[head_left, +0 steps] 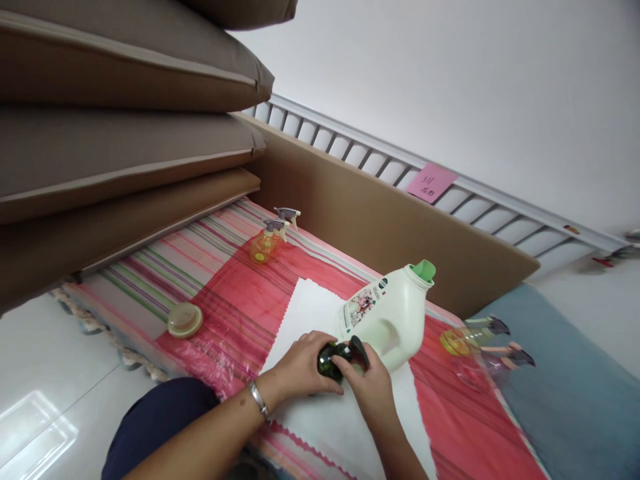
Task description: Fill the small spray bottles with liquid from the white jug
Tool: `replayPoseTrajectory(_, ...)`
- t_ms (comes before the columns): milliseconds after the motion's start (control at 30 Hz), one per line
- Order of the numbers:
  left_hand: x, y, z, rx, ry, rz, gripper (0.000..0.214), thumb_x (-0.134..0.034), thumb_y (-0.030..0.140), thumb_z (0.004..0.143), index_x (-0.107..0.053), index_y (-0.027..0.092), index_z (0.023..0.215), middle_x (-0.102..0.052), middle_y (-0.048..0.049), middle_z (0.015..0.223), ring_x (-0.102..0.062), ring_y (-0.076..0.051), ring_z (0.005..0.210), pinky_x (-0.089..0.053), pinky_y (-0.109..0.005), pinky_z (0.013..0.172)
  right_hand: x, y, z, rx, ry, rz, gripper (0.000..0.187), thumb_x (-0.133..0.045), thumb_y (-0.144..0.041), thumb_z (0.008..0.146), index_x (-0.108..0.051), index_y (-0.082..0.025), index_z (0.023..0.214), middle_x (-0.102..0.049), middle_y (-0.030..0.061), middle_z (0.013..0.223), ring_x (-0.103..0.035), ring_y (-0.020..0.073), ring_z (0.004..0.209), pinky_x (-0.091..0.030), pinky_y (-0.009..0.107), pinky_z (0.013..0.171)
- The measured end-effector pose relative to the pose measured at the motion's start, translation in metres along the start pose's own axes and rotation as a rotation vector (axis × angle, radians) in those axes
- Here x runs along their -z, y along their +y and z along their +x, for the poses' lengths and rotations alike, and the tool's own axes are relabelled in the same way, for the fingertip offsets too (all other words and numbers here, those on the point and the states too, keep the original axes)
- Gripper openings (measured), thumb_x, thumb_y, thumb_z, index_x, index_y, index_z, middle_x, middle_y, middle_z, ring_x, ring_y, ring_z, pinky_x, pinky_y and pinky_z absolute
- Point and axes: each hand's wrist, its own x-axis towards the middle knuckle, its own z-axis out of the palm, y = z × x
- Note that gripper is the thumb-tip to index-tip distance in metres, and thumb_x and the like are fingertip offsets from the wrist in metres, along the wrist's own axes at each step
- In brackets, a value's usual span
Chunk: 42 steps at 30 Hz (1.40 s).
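My left hand (306,365) is wrapped round a small dark green bottle (327,361), with a bracelet on the wrist. At the bottle's neck, my right hand (370,387) is closed on its black pump head (358,348), thumb pressed near the collar. The bottle is tilted, and my fingers hide part of it. Just beyond both hands stands a large pale green jug (407,313) with a floral label, a side handle and a green spout (425,270). A white cloth (300,320) with zigzag edges lies under the jug and hands.
Yellow spray bottles (261,248) stand at the back left. A round pale lid (185,319) lies on the striped cover (165,270). To the right, a yellow bottle (455,341) and a pink bottle (475,373) rest on red sheeting. Stacked cushions (125,147) rise at left; a brown board (350,207) stands behind.
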Motion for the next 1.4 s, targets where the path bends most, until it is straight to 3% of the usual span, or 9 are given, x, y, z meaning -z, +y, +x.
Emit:
replayPoseTrajectory(200,0.001,0.002,0.001,0.015,-0.009,0.002,0.077,-0.082,0.037,0.046,-0.053,0.024,0.116,-0.057,-0.0071,0.114,-0.052,-0.028,0.102,-0.042,-0.040,0.089,-0.004,0.004,-0.001,-0.003,0.022,0.001,0.031,-0.064,-0.040,0.067,-0.057,-0.018,0.088,-0.063,0.0046,0.082,-0.060,0.0240,0.080,-0.048,0.037,0.076)
replayPoseTrajectory(367,0.003,0.004,0.001,-0.019,-0.013,-0.020,0.080,-0.082,0.034,0.048,-0.050,0.027,0.120,-0.057,-0.0059,0.117,-0.052,-0.027,0.105,-0.041,-0.039,0.092,0.008,0.005,0.004,0.087,-0.119,0.022,0.037,-0.063,-0.037,0.069,-0.059,-0.019,0.102,-0.065,0.0065,0.096,-0.060,0.0234,0.085,-0.049,0.038,0.080)
replayPoseTrajectory(567,0.003,0.004,0.002,-0.026,-0.017,-0.022,0.079,-0.082,0.039,0.048,-0.051,0.027,0.119,-0.057,-0.0060,0.115,-0.052,-0.026,0.105,-0.041,-0.039,0.091,0.023,-0.011,0.009,0.089,-0.264,-0.011,0.033,-0.060,-0.034,0.071,-0.060,-0.019,0.100,-0.065,0.0052,0.093,-0.059,0.0235,0.087,-0.048,0.037,0.080)
replayPoseTrajectory(800,0.001,0.002,0.003,0.009,-0.022,0.015,0.078,-0.082,0.044,0.046,-0.053,0.022,0.116,-0.057,-0.0087,0.115,-0.052,-0.028,0.103,-0.042,-0.040,0.090,0.013,-0.009,0.008,0.007,-0.131,-0.116,0.026,-0.065,-0.038,0.064,-0.056,-0.021,0.081,-0.061,0.0000,0.074,-0.057,0.0215,0.072,-0.047,0.035,0.070)
replayPoseTrajectory(1000,0.001,0.002,0.004,0.005,-0.018,0.004,0.077,-0.082,0.041,0.048,-0.052,0.024,0.116,-0.057,-0.0075,0.114,-0.052,-0.027,0.102,-0.042,-0.039,0.090,0.021,-0.010,0.006,0.033,-0.248,0.008,0.050,-0.059,-0.037,0.071,-0.051,-0.018,0.116,-0.058,0.0097,0.116,-0.058,0.0240,0.096,-0.048,0.036,0.080)
replayPoseTrajectory(1100,0.000,0.003,0.005,0.011,-0.013,0.012,0.077,-0.082,0.041,0.048,-0.052,0.025,0.117,-0.057,-0.0071,0.114,-0.052,-0.027,0.102,-0.042,-0.039,0.089,0.023,-0.012,0.006,0.046,-0.252,-0.002,0.042,-0.057,-0.037,0.073,-0.056,-0.019,0.111,-0.063,0.0075,0.106,-0.061,0.0223,0.085,-0.049,0.036,0.076)
replayPoseTrajectory(1300,-0.001,0.004,0.006,0.003,-0.014,0.014,0.073,-0.082,0.038,0.048,-0.054,0.023,0.114,-0.058,-0.0070,0.113,-0.053,-0.026,0.102,-0.042,-0.039,0.090,0.013,-0.012,0.006,-0.004,-0.092,-0.105,0.035,-0.064,-0.038,0.065,-0.062,-0.017,0.093,-0.066,0.0045,0.082,-0.059,0.0216,0.071,-0.049,0.035,0.070)
replayPoseTrajectory(1400,0.001,0.005,0.006,0.001,-0.015,0.009,0.074,-0.082,0.038,0.048,-0.054,0.024,0.115,-0.058,-0.0066,0.113,-0.053,-0.026,0.102,-0.042,-0.039,0.090,0.011,-0.010,0.006,0.028,-0.061,-0.082,0.030,-0.063,-0.038,0.066,-0.062,-0.018,0.089,-0.065,0.0040,0.080,-0.059,0.0216,0.072,-0.049,0.034,0.069)
